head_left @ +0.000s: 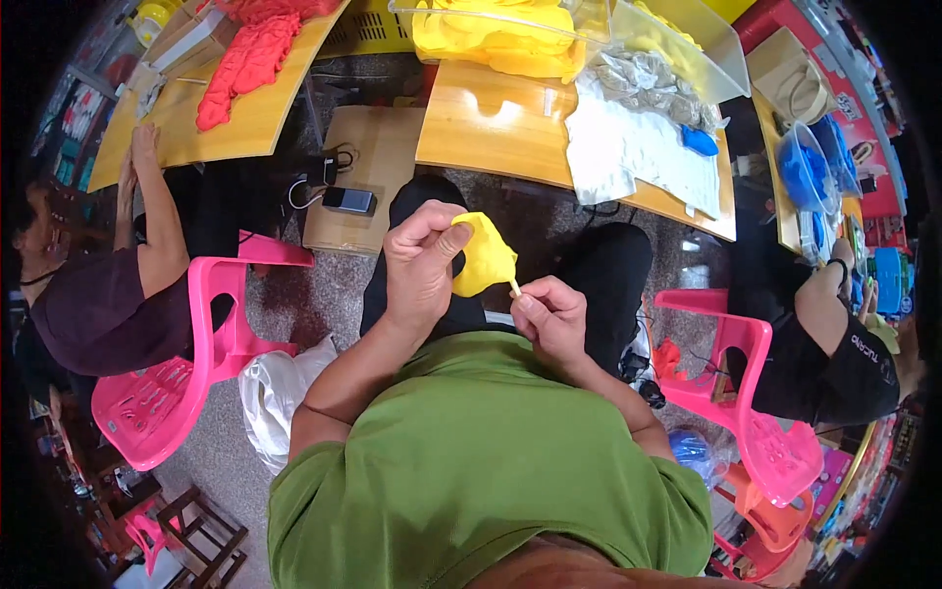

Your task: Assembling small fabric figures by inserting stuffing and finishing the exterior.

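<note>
Above my lap, my left hand pinches the upper left edge of a small, soft yellow cloth piece between thumb and fingers. A thin pale stick meets the piece's lower right corner. Its other end is in the closed fingers of my right hand. How far the stick goes into the cloth is hidden. Beyond my hands, a big heap of similar yellow pieces lies on the wooden table, partly in a clear plastic bin.
A white cloth with a blue item covers the table's right part. Red pieces lie on the left table. Co-workers sit on pink chairs at both sides. A white bag and a cardboard sheet are on the floor.
</note>
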